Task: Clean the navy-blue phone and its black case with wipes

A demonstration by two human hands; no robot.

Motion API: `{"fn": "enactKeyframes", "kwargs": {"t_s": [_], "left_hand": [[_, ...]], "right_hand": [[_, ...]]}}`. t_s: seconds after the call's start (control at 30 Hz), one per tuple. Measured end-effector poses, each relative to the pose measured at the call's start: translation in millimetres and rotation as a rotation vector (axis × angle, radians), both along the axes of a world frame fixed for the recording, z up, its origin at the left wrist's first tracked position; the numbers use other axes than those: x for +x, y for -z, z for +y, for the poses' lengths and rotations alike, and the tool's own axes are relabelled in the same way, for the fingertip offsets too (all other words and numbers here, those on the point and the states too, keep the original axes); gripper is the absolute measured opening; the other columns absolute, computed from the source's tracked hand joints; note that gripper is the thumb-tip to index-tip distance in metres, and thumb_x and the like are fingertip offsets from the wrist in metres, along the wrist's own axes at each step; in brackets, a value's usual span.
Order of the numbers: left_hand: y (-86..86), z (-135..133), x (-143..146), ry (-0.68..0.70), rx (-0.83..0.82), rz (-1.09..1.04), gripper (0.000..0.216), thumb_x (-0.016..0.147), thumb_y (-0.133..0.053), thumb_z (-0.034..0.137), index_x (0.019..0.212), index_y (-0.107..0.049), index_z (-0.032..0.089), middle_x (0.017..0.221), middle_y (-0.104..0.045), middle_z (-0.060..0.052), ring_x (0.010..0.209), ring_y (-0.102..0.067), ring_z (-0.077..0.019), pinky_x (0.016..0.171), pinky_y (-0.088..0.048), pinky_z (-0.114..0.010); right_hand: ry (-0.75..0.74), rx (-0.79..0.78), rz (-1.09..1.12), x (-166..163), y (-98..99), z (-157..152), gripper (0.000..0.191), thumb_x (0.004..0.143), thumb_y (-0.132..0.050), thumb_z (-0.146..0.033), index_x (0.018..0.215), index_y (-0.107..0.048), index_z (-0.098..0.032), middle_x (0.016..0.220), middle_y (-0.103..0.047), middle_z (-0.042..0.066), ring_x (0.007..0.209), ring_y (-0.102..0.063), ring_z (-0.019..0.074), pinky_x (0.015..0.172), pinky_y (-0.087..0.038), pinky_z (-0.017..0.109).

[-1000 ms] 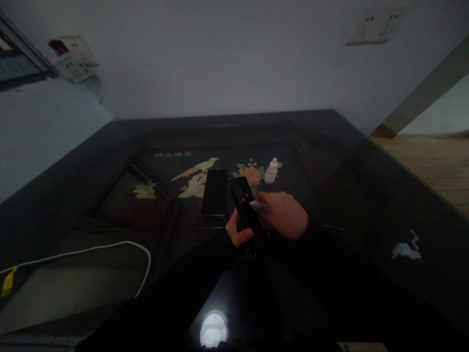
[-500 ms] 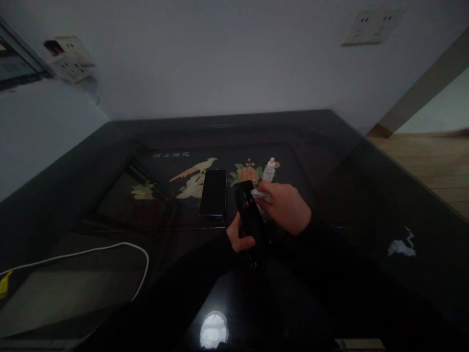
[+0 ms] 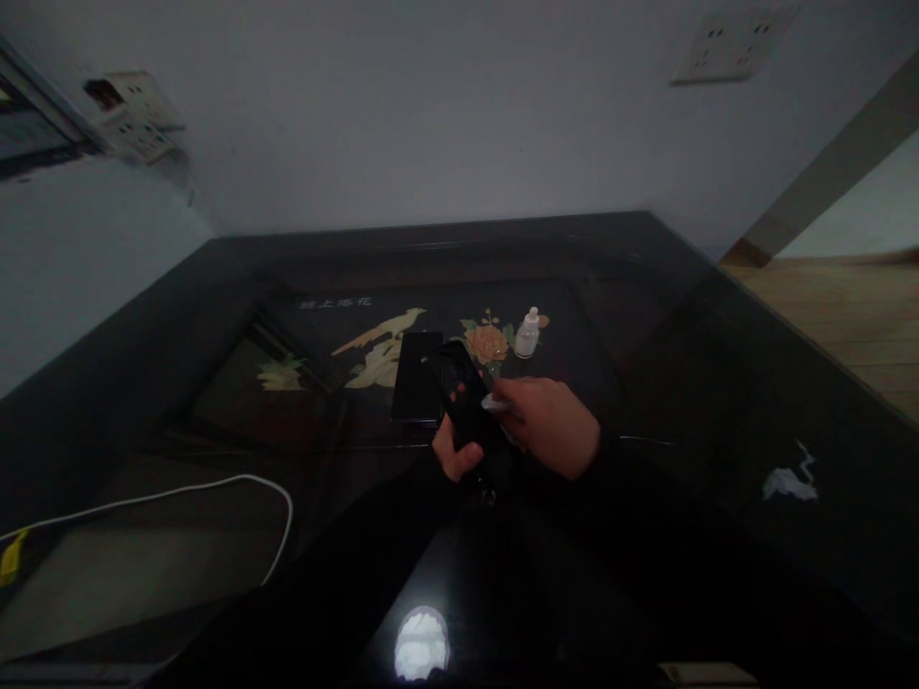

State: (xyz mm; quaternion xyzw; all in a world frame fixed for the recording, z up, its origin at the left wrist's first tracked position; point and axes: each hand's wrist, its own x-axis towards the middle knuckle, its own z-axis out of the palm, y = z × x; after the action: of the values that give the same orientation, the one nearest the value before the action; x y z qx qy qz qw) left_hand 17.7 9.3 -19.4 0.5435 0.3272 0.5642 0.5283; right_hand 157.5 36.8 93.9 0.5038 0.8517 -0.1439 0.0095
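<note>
My left hand is closed around a black phone case, thumb on its near side. The case is tilted, with camera cut-outs near its upper end. Pinched in my right hand is a white tissue, held against the right edge of the case. A black smartphone lies on the table just behind and left of the case, partly covered by it. Beyond my right hand stands a small white dropper bottle.
The dark glossy table has a bird-and-flower inlay and meets the wall behind. A crumpled white scrap lies at right. A white cable curves across the left. Wall sockets sit at upper right.
Both hands and the phone case have shifted slightly left, and the case has turned and tilted left over the smartphone. The tissue has moved down along its edge; the dropper bottle now shows whole.
</note>
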Motion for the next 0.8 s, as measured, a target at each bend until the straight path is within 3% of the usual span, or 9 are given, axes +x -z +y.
{"fn": "enactKeyframes", "kwargs": {"t_s": [0.1,0.3,0.43,0.57,0.7,0.8], "left_hand": [[2.5,2.6,0.7,-0.067,-0.017,-0.051,0.081,0.063,-0.057,0.064,0.126,-0.041,0.017,0.114,-0.058,-0.015,0.102,-0.056,-0.0311,0.088,-0.044,-0.044],[5.3,2.6,0.5,-0.058,-0.038,-0.092,0.076,0.059,-0.064,0.061,0.12,-0.048,0.016,0.113,-0.06,-0.014,0.11,-0.052,-0.0324,0.096,-0.039,-0.045],[1.6,2.1,-1.7,0.0,-0.022,-0.022,0.075,0.065,-0.058,0.061,0.123,-0.045,0.016,0.114,-0.059,-0.014,0.1,-0.058,-0.0318,0.085,-0.046,-0.044],[-1.4,1.8,0.2,-0.026,0.013,-0.023,0.075,0.064,-0.059,0.062,0.123,-0.047,0.017,0.114,-0.059,-0.013,0.11,-0.051,-0.034,0.094,-0.04,-0.047],[-2.5,-1.0,3.2,-0.046,-0.042,-0.042,0.08,0.061,-0.061,0.063,0.123,-0.046,0.017,0.119,-0.056,-0.014,0.111,-0.051,-0.0344,0.096,-0.038,-0.047],[-3.3,-3.0,4.4,-0.045,-0.026,-0.038,0.08,0.062,-0.061,0.062,0.125,-0.044,0.016,0.121,-0.055,-0.014,0.112,-0.051,-0.033,0.101,-0.032,-0.047]], "right_hand": [[-0.016,-0.118,-0.125,-0.5,-1.9,-3.4,0.019,0.086,-0.044,-0.022,0.094,-0.061,-0.021,0.093,-0.067,0.008,0.088,-0.064,0.02,0.069,-0.04,0.025],[-0.026,-0.019,-0.07,-1.1,-2.8,-4.6,0.022,0.086,-0.042,-0.017,0.098,-0.059,-0.02,0.098,-0.066,0.007,0.092,-0.063,0.0207,0.07,-0.041,0.025],[-0.012,-0.137,-0.164,-0.6,-5.0,-6.2,0.02,0.086,-0.043,-0.019,0.095,-0.061,-0.021,0.094,-0.068,0.008,0.088,-0.064,0.0192,0.068,-0.041,0.025],[-0.01,-0.05,-0.069,-1.2,-5.3,-5.7,0.022,0.085,-0.042,-0.016,0.098,-0.059,-0.021,0.099,-0.066,0.008,0.094,-0.062,0.0209,0.071,-0.041,0.026],[-0.026,-0.122,-0.107,-1.1,-3.9,-3.4,0.021,0.086,-0.043,-0.018,0.097,-0.061,-0.021,0.096,-0.067,0.009,0.092,-0.063,0.0218,0.07,-0.04,0.026],[-0.011,-0.061,-0.061,-0.4,-3.5,-2.2,0.02,0.086,-0.043,-0.019,0.096,-0.061,-0.02,0.096,-0.067,0.008,0.091,-0.063,0.0215,0.069,-0.04,0.026]]}}
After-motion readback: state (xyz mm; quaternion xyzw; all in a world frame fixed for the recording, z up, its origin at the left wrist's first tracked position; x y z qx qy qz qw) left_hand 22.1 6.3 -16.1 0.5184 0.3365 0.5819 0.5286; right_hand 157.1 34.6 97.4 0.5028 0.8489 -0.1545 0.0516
